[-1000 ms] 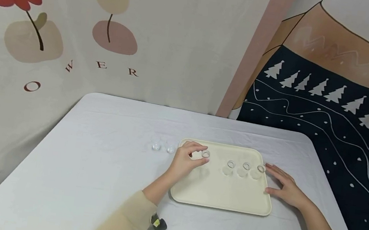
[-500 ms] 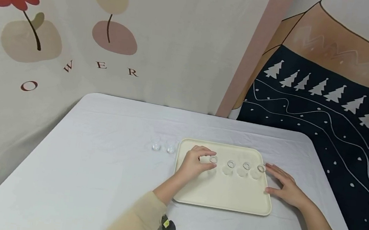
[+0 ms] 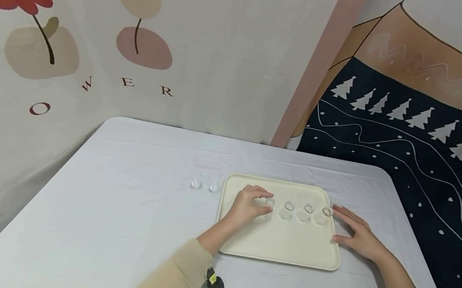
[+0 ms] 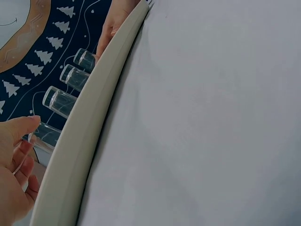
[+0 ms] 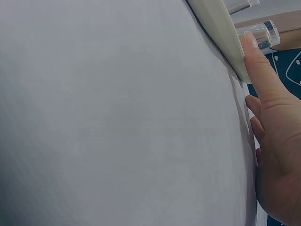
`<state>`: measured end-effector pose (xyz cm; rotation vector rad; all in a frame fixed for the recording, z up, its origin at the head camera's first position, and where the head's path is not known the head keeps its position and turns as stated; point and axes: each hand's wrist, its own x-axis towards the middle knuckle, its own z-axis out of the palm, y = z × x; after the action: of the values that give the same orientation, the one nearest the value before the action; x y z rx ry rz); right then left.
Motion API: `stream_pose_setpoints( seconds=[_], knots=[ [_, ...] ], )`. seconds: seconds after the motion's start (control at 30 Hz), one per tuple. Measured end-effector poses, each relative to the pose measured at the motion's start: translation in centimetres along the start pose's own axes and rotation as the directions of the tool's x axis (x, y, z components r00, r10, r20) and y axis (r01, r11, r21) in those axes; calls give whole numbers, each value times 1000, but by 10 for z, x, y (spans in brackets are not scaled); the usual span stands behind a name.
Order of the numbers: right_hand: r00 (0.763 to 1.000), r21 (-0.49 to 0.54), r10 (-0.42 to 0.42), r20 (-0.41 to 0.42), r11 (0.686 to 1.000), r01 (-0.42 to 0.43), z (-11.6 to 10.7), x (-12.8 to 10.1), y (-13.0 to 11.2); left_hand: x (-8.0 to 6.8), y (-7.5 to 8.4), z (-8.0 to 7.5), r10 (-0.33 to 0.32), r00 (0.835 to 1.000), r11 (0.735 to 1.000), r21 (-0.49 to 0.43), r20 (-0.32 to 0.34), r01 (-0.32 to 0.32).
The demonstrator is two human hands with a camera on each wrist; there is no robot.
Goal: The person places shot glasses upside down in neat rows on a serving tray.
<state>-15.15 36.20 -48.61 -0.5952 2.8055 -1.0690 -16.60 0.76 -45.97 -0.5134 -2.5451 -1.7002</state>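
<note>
My left hand (image 3: 245,207) pinches a small clear glass (image 3: 270,202) by its rim between thumb and fingers, at the left of a row on the cream tray (image 3: 275,240). In the left wrist view, this glass (image 4: 46,135) stands upright, its base hidden behind the tray's edge. Three matching glasses stand to its right: one close by (image 3: 285,212), a middle one (image 3: 304,214) and one at the right edge (image 3: 320,217). My right hand (image 3: 358,235) touches the tray's right rim with fingers extended; its thumb lies along the rim in the right wrist view.
Two more clear glasses, one farther left (image 3: 196,184) and one nearer the tray (image 3: 214,187), stand on the white-covered table (image 3: 119,207). Behind the table hang a pale flower-print cloth (image 3: 223,66) and a dark tree-print cloth (image 3: 365,141).
My left hand has carried its glass rightward and slightly toward me, into line with the three others on the tray. My right hand has stayed at the tray's right rim.
</note>
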Motion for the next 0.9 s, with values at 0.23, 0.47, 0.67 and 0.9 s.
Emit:
stream_pose_setpoints(
  seconds=[0.23, 0.47, 0.67, 0.9],
  knots=[
    [1000, -2, 1, -4, 1000, -1, 0, 0, 0, 0, -3, 3, 4, 1000, 1000, 8, 13, -4],
    [1000, 0, -3, -11, 1000, 3, 1, 0, -1, 0, -3, 1, 21, 1000, 1000, 23, 5, -21],
    [1000, -3, -12, -14, 1000, 12, 0, 0, -1, -4, 2, -13, 27, 1000, 1000, -9, -15, -27],
    [1000, 4, -18, -16, 1000, 19, 1, 0, -1, -12, 5, -38, 95, 994, 995, -18, -58, -96]
  ],
)
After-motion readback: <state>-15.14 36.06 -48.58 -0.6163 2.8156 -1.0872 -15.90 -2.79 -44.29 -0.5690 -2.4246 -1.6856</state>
